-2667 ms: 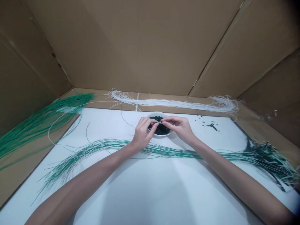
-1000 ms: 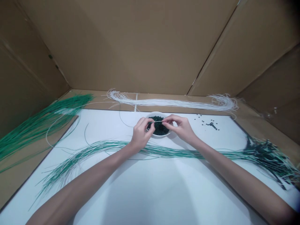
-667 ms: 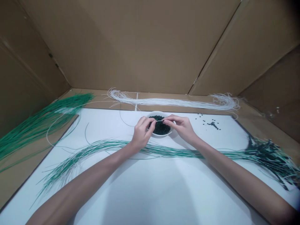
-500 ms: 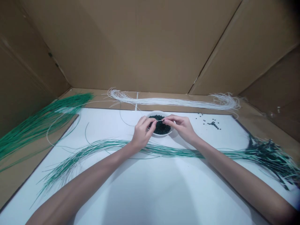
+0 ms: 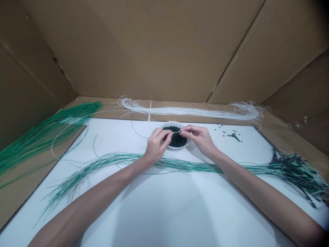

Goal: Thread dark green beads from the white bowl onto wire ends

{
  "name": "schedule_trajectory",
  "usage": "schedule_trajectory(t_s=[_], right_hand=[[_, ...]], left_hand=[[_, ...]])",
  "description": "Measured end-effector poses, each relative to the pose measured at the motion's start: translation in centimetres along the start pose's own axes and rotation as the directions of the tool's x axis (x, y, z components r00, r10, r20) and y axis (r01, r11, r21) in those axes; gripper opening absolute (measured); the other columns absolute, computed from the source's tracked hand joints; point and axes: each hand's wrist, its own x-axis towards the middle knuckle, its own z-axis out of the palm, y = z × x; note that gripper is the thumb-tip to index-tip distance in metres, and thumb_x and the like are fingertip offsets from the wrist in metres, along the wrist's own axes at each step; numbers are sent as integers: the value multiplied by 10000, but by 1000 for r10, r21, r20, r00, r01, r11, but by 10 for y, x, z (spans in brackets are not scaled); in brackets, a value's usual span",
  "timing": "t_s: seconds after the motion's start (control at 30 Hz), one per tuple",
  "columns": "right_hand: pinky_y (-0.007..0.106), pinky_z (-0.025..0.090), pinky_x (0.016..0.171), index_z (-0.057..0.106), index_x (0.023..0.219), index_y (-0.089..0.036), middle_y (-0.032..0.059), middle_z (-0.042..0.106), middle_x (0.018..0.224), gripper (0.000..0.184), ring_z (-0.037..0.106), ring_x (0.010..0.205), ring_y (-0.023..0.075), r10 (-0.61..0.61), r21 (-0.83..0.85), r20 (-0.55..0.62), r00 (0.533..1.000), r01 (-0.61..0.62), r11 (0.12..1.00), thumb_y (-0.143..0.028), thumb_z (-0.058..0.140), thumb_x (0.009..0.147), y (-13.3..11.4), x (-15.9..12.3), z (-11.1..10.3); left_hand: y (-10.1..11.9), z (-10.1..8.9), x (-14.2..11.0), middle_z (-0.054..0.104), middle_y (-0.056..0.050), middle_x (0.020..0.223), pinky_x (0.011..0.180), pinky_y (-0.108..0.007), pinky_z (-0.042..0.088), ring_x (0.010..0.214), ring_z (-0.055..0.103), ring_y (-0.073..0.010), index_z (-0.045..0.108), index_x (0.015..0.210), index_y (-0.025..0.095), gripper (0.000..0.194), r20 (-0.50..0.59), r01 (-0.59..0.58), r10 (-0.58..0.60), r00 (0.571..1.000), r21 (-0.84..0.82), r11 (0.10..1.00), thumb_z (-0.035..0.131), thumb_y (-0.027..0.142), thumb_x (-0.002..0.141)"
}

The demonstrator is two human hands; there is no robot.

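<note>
My left hand [image 5: 155,144] pinches a thin white strand [image 5: 175,132] between thumb and forefinger, over the near left rim of a white bowl. The short bit of strand runs right to the fingertips of my right hand [image 5: 199,138], which are pinched together at its end. Something small and dark, apparently a bead, shows at those fingertips. Below them the white bowl [image 5: 177,148] holds many small dark green or black beads [image 5: 177,140]. From my left hand the strand's long tail is hard to follow.
A bundle of green and white strands [image 5: 192,167] crosses the white board under my forearms, dark pieces [image 5: 295,171] at its right end. White strands [image 5: 190,112] lie behind the bowl, green ones [image 5: 51,130] at left. Loose beads [image 5: 233,136] are scattered right. Cardboard walls [image 5: 154,51] surround everything.
My right fingertips have shifted slightly right and up, so a little more of the white strand shows between the hands. The left hand stays nearly still.
</note>
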Motion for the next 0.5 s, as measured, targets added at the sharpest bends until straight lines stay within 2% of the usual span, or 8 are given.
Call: schedule_trajectory(t_s=[0.17,0.33,0.4,0.5], right_hand=[[250,423,594,635,698,-166,23,631,709,153,536,634,123,-69,-16,-4,998,69,997,-304,662,638,2,1,-2],[287,441,678,608,694,-164,35,629,720,111,569,702,154,-192,-179,18,981,192,965,-271,629,674,-4,-2,0],[295,448,693,602,697,-165,36,632,722,99,577,710,158,-216,-231,6,976,211,950,-262,617,684,-6,-4,1],[296,457,687,592,665,-161,39,635,712,103,584,699,157,-231,-224,-21,973,220,949,-257,626,676,-7,-5,2]], left_hand=[[0,0,0,526,-7,687,617,-216,393,646,473,-101,581,828,175,129,-1,-8,8,1000,-3,1000,463,226,820],[0,0,0,518,-7,678,617,-214,390,635,461,-98,580,826,168,131,-17,0,0,1000,12,1000,460,221,821],[0,1,0,516,-7,673,618,-213,388,635,461,-98,580,817,163,127,-17,-7,7,1000,16,1000,465,217,817],[0,1,1,513,-5,663,617,-212,386,637,461,-99,581,798,160,119,-16,-31,31,999,22,999,475,214,810]])
